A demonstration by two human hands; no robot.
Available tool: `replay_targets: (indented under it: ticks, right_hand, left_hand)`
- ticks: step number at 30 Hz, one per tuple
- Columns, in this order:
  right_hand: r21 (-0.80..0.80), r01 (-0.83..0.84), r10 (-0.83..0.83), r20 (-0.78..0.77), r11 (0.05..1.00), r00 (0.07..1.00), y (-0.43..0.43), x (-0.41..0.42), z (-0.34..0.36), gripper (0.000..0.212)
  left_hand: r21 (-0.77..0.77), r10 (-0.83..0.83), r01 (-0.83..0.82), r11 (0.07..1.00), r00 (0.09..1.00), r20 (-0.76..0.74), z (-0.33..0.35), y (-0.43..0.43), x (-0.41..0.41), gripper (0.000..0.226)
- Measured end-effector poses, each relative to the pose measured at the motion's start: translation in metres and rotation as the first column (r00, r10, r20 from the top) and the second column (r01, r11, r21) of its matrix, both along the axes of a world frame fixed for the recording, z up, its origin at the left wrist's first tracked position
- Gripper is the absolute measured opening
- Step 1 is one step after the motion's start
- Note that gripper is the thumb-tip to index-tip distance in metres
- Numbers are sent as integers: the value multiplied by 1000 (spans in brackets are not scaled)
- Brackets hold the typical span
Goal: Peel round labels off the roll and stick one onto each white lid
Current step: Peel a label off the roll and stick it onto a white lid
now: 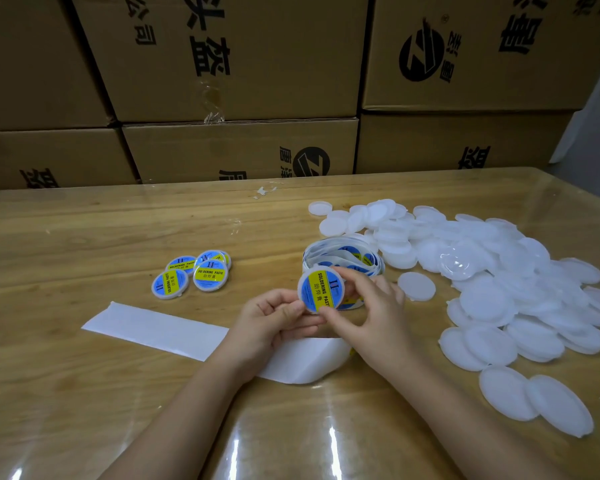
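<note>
Labelled lid [321, 287] pinched between both hands: left hand [274, 317] at lower-left edge, right hand [371, 306] at right rim. Label roll [343, 256] just behind the grip; white lids [499, 289] piled to its right.

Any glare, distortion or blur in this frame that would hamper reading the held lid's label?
Head view: bright glare streaks on the glossy table near the bottom edge; wide-angle bending tilts the cardboard boxes; the pile of white lids is washed out, edges merging; the labelled lid held between left hand and right hand is sharp, its print legible.
</note>
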State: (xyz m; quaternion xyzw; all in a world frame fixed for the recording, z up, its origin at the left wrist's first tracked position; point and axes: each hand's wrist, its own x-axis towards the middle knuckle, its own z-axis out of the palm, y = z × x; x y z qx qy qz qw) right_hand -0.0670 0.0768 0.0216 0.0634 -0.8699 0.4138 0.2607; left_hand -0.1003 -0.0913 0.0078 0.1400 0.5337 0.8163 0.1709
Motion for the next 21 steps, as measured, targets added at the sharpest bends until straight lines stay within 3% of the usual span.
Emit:
replay_targets:
  ticks: [6, 11, 16, 19, 21]
  right_hand:
    - [5, -10, 9, 123, 1000, 992, 0, 2, -2, 53]
    - [-43, 41, -39, 49, 998, 998, 2, -1, -3, 16]
    - [-18, 52, -52, -3, 998, 999, 5, -5, -4, 28]
    - [-9, 43, -43, -5, 999, 999, 3, -4, -3, 22]
    - [-25, 48, -48, -3, 999, 999, 1, -2, -1, 17]
  left_hand:
    - [-82, -43, 42, 996, 999, -10, 3, 2, 4, 18]
    - [-138, -74, 71, 988, 997, -21, 3, 3, 5, 12]
    - [-142, -57, 51, 989, 998, -40, 2, 3, 4, 11]
    - [-125, -55, 48, 991, 997, -58, 3, 3, 4, 13]
    - [-99, -65, 58, 993, 995, -69, 2, 2, 4, 28]
